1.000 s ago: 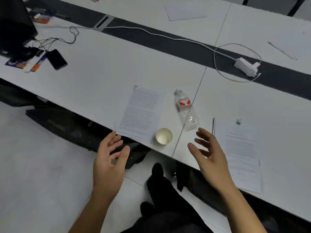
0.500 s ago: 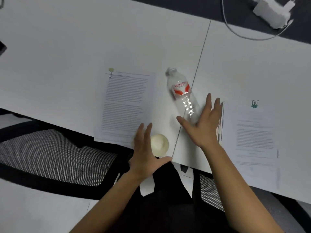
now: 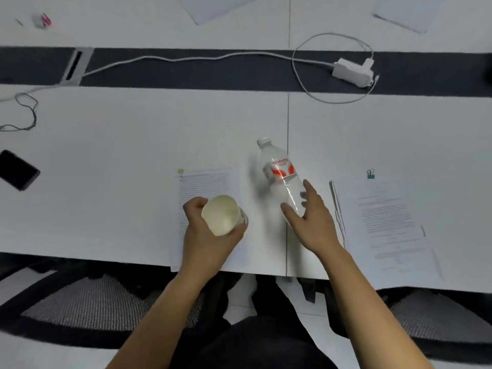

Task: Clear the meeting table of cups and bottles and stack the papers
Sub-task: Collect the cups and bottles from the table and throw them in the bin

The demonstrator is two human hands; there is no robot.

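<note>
My left hand (image 3: 205, 237) is wrapped around a cream paper cup (image 3: 222, 214), tilted and lifted over a clipped printed paper (image 3: 205, 186). A clear plastic bottle (image 3: 279, 174) with a red-and-white label stands beside it on the white table (image 3: 133, 145). My right hand (image 3: 312, 219) grips the bottle's lower part, thumb on the left and fingers on the right. A second clipped stack of papers (image 3: 383, 222) lies to the right of that hand.
A black phone (image 3: 17, 170) lies at the left. A white charger (image 3: 352, 71) with its looped cable rests on the dark centre strip. More sheets (image 3: 213, 6) lie at the far side. Mesh chairs (image 3: 87, 302) stand below the table's near edge.
My left hand has closed on the cup and raised it off the table. My right hand has closed around the bottle's lower part. The view has shifted further over the table.
</note>
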